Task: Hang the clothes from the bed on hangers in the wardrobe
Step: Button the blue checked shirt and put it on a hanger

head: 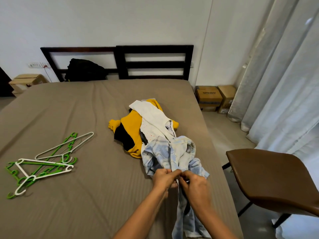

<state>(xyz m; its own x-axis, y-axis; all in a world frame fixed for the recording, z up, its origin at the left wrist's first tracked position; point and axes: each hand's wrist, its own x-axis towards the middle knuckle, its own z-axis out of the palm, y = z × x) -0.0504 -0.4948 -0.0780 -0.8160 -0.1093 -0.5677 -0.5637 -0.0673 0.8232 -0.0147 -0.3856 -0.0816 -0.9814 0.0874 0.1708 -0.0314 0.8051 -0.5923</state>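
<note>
A light blue checked shirt [165, 152] lies near the right side of the bed [69, 109], its lower part hanging down toward me. My left hand [164, 177] and my right hand [195, 184] meet at its front placket, each pinching the fabric by the buttons. Behind the shirt lie a white top [151, 116] and a yellow and black garment [129, 125], overlapping in a pile. Several green and white plastic hangers [43, 163] lie scattered on the bed's left side. The wardrobe is out of view.
A brown chair [269, 178] stands close to the bed's right edge. Cardboard boxes [215, 99] sit on the floor by the curtains [284, 83]. A black bag [84, 69] leans on the dark headboard [155, 61]. Another box [27, 80] sits far left.
</note>
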